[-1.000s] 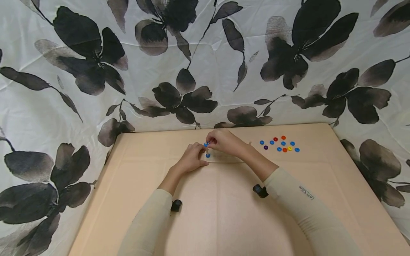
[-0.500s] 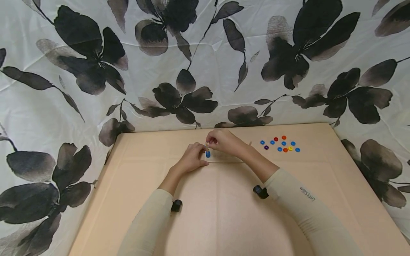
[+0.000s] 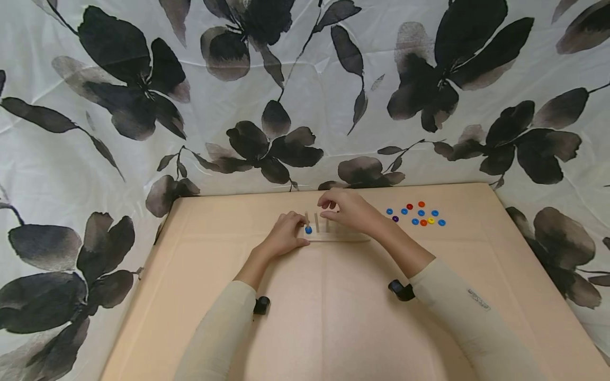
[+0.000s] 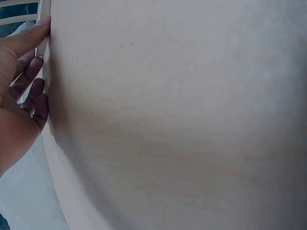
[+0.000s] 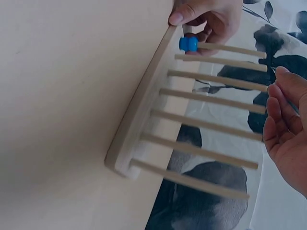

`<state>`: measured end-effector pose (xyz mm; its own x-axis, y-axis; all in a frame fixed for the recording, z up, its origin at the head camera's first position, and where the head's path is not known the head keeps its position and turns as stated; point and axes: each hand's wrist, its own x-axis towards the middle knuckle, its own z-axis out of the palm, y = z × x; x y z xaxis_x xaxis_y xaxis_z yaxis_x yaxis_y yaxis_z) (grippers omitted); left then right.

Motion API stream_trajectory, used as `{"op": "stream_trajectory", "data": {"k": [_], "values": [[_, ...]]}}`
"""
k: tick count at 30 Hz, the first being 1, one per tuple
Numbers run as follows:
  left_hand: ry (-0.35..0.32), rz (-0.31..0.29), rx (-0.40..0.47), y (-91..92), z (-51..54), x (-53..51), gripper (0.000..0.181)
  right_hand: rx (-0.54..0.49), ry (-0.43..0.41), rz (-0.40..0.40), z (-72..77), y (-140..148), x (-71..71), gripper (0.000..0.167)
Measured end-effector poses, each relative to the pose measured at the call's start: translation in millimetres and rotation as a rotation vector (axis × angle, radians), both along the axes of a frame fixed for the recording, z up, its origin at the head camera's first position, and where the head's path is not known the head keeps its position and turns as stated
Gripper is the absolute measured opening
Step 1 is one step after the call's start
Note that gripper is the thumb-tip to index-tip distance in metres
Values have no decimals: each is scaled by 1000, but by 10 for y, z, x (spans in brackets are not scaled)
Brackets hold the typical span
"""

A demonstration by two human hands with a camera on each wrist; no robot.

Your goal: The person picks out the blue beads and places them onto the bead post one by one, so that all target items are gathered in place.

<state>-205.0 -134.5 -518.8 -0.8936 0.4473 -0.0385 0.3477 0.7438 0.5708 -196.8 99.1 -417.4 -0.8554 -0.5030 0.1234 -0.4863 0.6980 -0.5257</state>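
The wooden rack's base (image 3: 340,238) lies near the table's far edge; in the right wrist view its base (image 5: 139,108) carries a row of several thin pegs. Blue beads (image 5: 188,44) sit low on the end peg, seen small in the head view as a blue spot (image 3: 308,230). My left hand (image 3: 284,234) grips the rack's left end, its thumb on the front edge; the left wrist view shows that hand (image 4: 21,84) at the base. My right hand (image 3: 351,212) hovers beside the peg tips, fingers loosely bent and holding nothing, as the right wrist view shows that hand (image 5: 291,127).
Several loose beads lie right of the rack, among them a yellow one (image 3: 431,220), a purple one (image 3: 395,218) and a red one (image 3: 410,207). Floral cloth (image 3: 352,106) hangs behind the table (image 3: 333,307).
The upper blue bead went down the end peg onto the lower one. My right hand then let go and moved right, uncovering more pegs. My left hand stayed on the rack.
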Motion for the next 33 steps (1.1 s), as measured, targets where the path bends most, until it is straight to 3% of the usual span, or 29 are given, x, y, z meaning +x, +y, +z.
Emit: {"op": "stream_trajectory", "data": {"k": [12, 18, 27, 33], "values": [[-4, -13, 15, -33, -21, 10, 47, -103, 93, -64, 1, 503, 203, 27], [-10, -17, 12, -46, -27, 21, 48, -119, 94, -122, -64, 761, 278, 25], [-14, -6, 13, -14, -17, -9, 48, -128, 104, -180, -271, 1189, 205, 22], [-14, 3, 20, -2, -14, -28, 49, -91, 34, -233, -436, 1377, 95, 26]]}}
